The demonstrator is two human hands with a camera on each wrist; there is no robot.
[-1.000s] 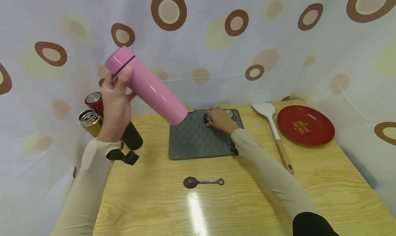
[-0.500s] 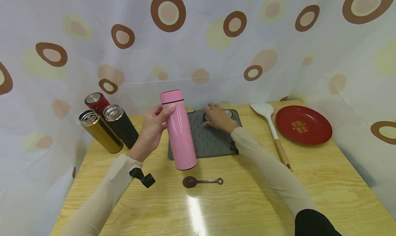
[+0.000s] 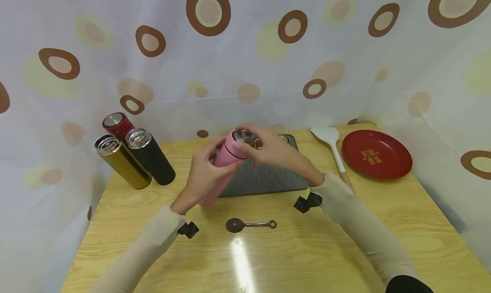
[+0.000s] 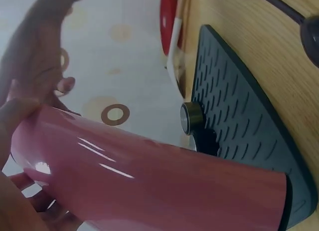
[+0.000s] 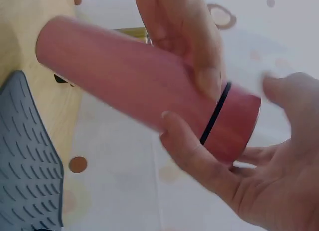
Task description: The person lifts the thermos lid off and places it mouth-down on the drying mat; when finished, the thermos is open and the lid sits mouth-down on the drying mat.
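Note:
A pink thermos flask [image 3: 215,191] is held tilted over the near left part of the grey ridged mat [image 3: 264,178]. My left hand [image 3: 201,175] grips its body just under the dark ring. My right hand [image 3: 276,151] reaches round the steel-topped pink lid [image 3: 231,144], fingers on the far side and thumb on the near side in the head view. In the right wrist view that thumb is blurred beside the lid [image 5: 235,121], while one fingertip touches the body below it. The left wrist view has the flask's base [image 4: 286,201] in front of the mat.
Lidless gold [image 3: 124,165] and black flasks [image 3: 151,158] stand at the left, with a red lidded flask [image 3: 119,124] behind. Loose lids [image 3: 284,138] lie on the mat's far edge. A brown spoon [image 3: 235,225] lies in front. A white turner [image 3: 326,134] and red plate [image 3: 377,154] are right.
My left hand has brought the flask from the upper left down to the middle, tilting its lid rightward. My right hand has left the loose lids on the mat and come to the flask's lid.

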